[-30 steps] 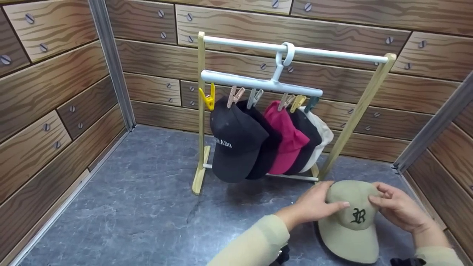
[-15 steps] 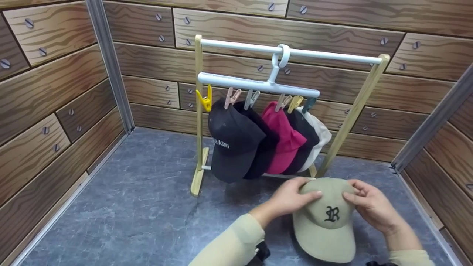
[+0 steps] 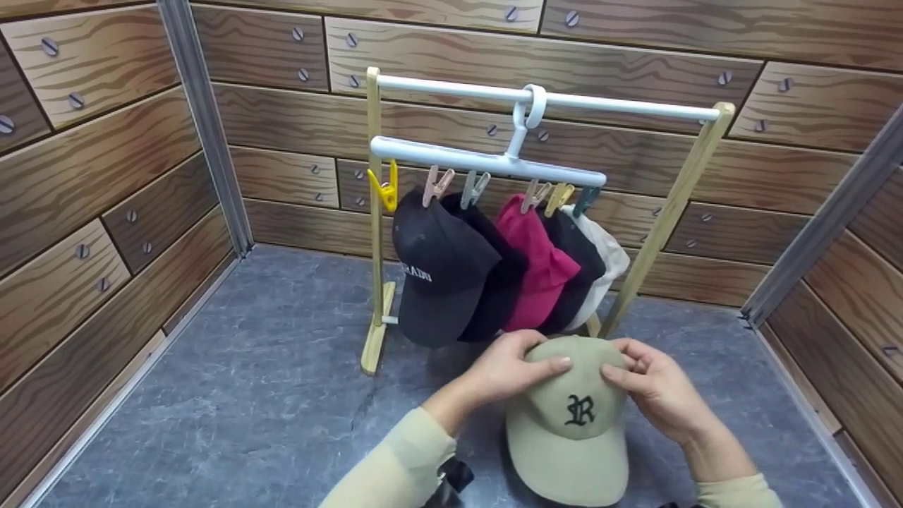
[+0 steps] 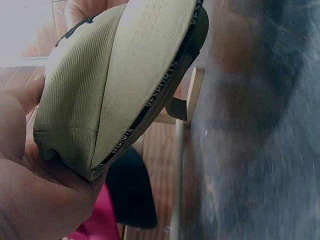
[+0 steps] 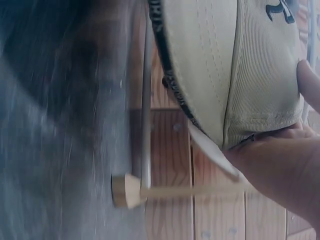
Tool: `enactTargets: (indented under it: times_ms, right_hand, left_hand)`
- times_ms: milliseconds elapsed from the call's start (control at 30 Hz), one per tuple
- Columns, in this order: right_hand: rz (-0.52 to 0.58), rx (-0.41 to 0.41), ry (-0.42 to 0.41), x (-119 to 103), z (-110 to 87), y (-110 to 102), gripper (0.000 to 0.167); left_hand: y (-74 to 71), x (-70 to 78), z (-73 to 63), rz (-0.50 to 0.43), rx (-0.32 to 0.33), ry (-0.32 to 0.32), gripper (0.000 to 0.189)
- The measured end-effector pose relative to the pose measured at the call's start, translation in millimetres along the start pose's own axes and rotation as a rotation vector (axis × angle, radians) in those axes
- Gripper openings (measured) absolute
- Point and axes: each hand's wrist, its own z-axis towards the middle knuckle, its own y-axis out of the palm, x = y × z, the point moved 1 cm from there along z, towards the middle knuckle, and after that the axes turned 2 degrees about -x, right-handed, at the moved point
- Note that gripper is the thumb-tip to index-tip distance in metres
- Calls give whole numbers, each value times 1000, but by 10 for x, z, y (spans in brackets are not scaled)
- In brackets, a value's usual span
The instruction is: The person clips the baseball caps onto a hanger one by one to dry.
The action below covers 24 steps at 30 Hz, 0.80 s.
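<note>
Both hands grip a khaki baseball cap (image 3: 575,416) by the two sides of its crown, its brim toward the person and a dark letter logo facing up. My left hand (image 3: 506,367) has its thumb on the front of the crown and its fingers behind. On the other side my right hand (image 3: 652,381) pinches the crown between thumb and fingers. In the left wrist view the cap's brim (image 4: 150,60) shows a dark lettered edge, raised off the grey floor. The same cap (image 5: 260,75) fills the upper part of the right wrist view.
Behind the hands stands a wooden rack (image 3: 674,219) with a white hanger (image 3: 487,161). Clothespins hold a dark cap (image 3: 441,275), a pink cap (image 3: 536,264), a white cap (image 3: 603,254) and other dark caps. A yellow clothespin (image 3: 384,190) hangs at the left end. Wood-patterned walls enclose the floor.
Both hands have carried the khaki cap leftward, from right of the rack to in front of the hanging caps. The grip on its crown stays the same.
</note>
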Motion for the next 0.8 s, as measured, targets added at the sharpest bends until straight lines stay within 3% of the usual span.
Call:
enactTargets:
  times_ms: [333,800]
  right_hand:
    - [-19,41,36,-47,118,329,19]
    - [-22,24,8,-90,250,737,24]
  left_hand:
    - [-263,21,-188,-24,42,-40,31]
    - [-617,79,-394,41,52,-16,32]
